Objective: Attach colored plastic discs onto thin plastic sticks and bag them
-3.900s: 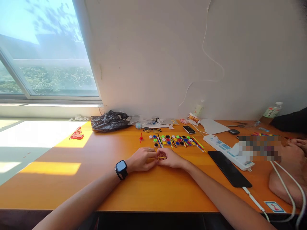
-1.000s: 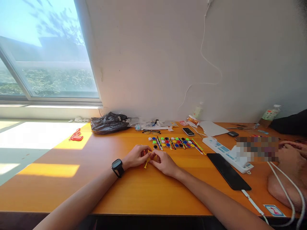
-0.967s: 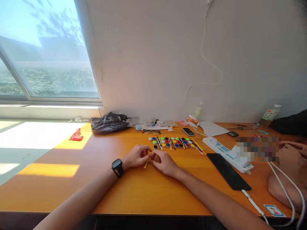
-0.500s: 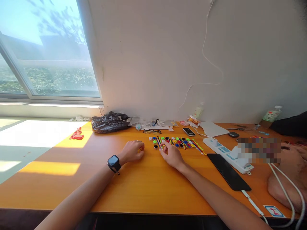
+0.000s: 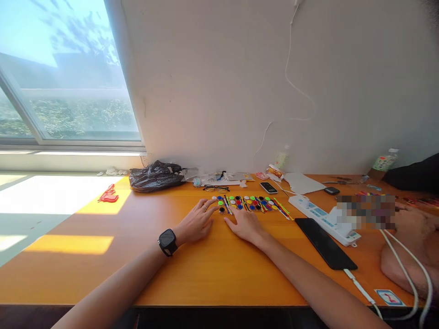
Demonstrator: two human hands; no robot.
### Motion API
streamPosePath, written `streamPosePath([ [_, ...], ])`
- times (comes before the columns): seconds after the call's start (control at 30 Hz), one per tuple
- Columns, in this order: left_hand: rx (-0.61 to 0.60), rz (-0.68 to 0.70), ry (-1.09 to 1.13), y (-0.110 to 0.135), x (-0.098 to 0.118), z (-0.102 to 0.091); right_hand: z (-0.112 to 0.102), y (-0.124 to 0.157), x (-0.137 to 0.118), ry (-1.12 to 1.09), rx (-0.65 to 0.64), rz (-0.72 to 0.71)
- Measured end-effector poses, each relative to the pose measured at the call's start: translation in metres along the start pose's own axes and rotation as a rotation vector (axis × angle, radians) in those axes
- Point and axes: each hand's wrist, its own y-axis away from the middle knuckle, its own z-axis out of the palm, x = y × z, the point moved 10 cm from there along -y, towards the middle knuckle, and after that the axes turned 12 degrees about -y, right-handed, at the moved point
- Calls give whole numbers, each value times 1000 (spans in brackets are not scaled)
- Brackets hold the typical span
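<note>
Rows of small coloured round caps (image 5: 252, 207) lie on the wooden table in front of me, with thin coloured sticks (image 5: 281, 208) between and beside them. My left hand (image 5: 196, 222), wearing a ring and a black watch (image 5: 167, 241), reaches to the left end of the rows. Its fingers are stretched out and apart, tips close to the leftmost caps. Just right of it, my right hand (image 5: 247, 225) rests at the near edge of the rows, index finger extended and thumb apart. I see nothing held in either hand; the right hand's other fingers are partly hidden.
Behind the caps lie eyeglasses (image 5: 216, 188) and a black plastic bag (image 5: 156, 176). A red toy gun (image 5: 109, 194) lies left. To the right are a small black device (image 5: 268, 188), a power strip (image 5: 324, 220), a black phone (image 5: 325, 243) on a cable, and another person's arm (image 5: 408, 246).
My left hand has opened from a loose fist and moved right, to the caps; the yellow thing at its fingers no longer shows. My right hand's pinched fingers have spread.
</note>
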Motion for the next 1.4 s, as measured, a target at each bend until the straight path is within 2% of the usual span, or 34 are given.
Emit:
streamPosePath([
  [0.13,-52,57,79,-4,27,14,3,-1,-1,25,-8,-17],
  [0.23,-83,40,100,-5,32,22,4,-1,0,36,-12,-6],
  [0.6,-105,-130,55,8,-6,28,2,0,-1,29,-20,7],
  [0.8,-139,-150,21,14,-28,27,3,5,-7,0,-29,-43],
  [0.9,-136,-136,26,15,-32,20,0,6,-10,-31,-3,-69],
  [1.03,-66,-75,77,7,-12,12,-3,4,-9,-45,14,-64],
  [1.2,-55,9,122,-4,21,23,-3,1,-9,-49,24,-54],
  [1.4,-55,-15,143,-6,20,25,3,1,-11,-86,9,-83],
])
